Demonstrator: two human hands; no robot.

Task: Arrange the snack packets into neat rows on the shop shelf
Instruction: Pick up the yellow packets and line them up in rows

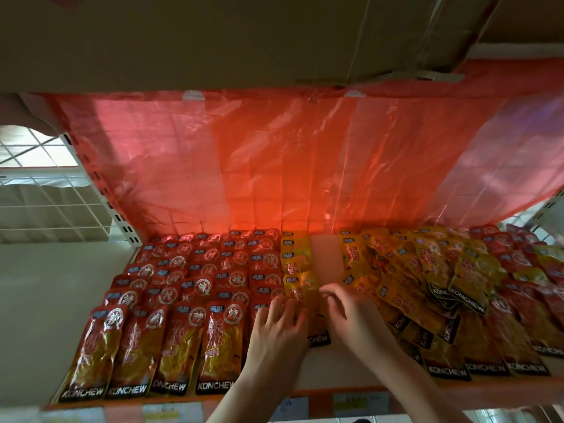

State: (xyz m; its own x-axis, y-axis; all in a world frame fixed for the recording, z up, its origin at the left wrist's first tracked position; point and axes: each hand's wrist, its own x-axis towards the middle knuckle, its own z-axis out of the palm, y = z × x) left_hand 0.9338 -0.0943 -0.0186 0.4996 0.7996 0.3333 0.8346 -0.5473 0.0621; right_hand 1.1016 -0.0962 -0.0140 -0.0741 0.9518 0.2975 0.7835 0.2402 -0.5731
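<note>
Red translucent plastic sheeting [274, 166] hangs behind the shop shelf [335, 389], and I look down from my head camera on its flat pale board.

On the left, the red foil snack packets [183, 300] already lie in straight overlapping rows. On the right, the yellow and red packets [442, 288] lie in a loose heap, tilted in many directions. Between them stands one started column of yellow foil packets [294, 264], with a bare strip of board beside it.

My left hand [279, 328] and my right hand [354, 319] hold together one yellow packet [314, 312] at the front of this column. The fingers are curled on its two long edges; the motion blur hides the exact pinch.

I judge I should lay it parallel to the red rows, overlapping the yellow packet behind by the same step, with its black bottom band level with the neighbours. I should press it flat before letting go, because the foil looks slippery.
</note>
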